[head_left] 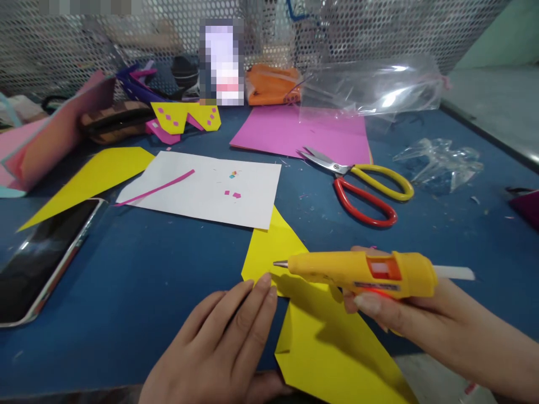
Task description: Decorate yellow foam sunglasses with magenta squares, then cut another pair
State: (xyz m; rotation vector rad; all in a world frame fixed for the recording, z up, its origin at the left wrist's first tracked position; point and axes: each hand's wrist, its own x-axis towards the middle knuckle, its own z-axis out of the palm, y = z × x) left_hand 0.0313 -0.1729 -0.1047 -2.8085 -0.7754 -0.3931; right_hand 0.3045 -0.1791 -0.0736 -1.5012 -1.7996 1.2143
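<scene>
A yellow glue gun with a white glue stick out of its rear is gripped in my right hand, its metal tip pointing left above yellow paper. My left hand lies with fingertips pressing on the edge of that folded yellow paper, its thumb partly hidden below. The paper's narrower upper part reaches the lower edge of a white sheet, which bears a thin pink strip and small pink pieces.
Red-and-yellow-handled scissors lie right of centre, touching pink paper. A phone and another yellow sheet are at left. A yellow bow-shaped piece, an orange packet and clear plastic sit toward the back.
</scene>
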